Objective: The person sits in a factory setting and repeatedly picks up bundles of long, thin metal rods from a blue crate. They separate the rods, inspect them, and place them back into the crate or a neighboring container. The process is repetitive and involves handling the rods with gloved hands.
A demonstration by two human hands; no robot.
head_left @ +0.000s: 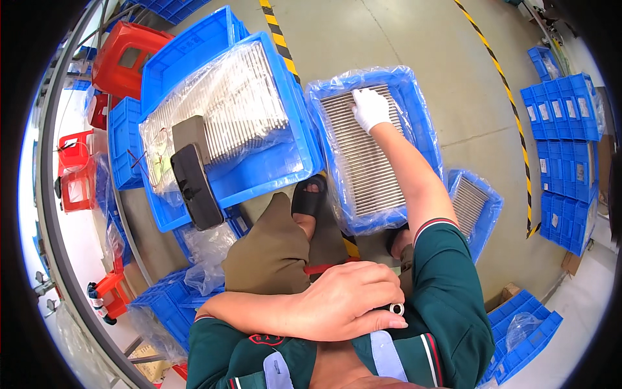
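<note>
My left hand (350, 301), bare, is held close to my chest with its fingers wrapped round a metal tube. Only the round, hollow end of the tube (396, 309) shows beside the thumb. My right hand (371, 109), in a white glove, reaches forward into a blue bin lined with clear plastic (424, 129). Its fingers curl down at the far part of a layer of thin metal rods (363, 162) lying side by side. Whatever is between those fingertips is hidden.
On the left, a larger blue bin (259, 188) holds more metal rods (240, 97) under plastic, with a black phone-like object (194, 188) at its edge. A smaller rod-filled bin (483, 227) stands at right. Red stools (126, 58) and stacked blue crates (564, 110) flank the floor.
</note>
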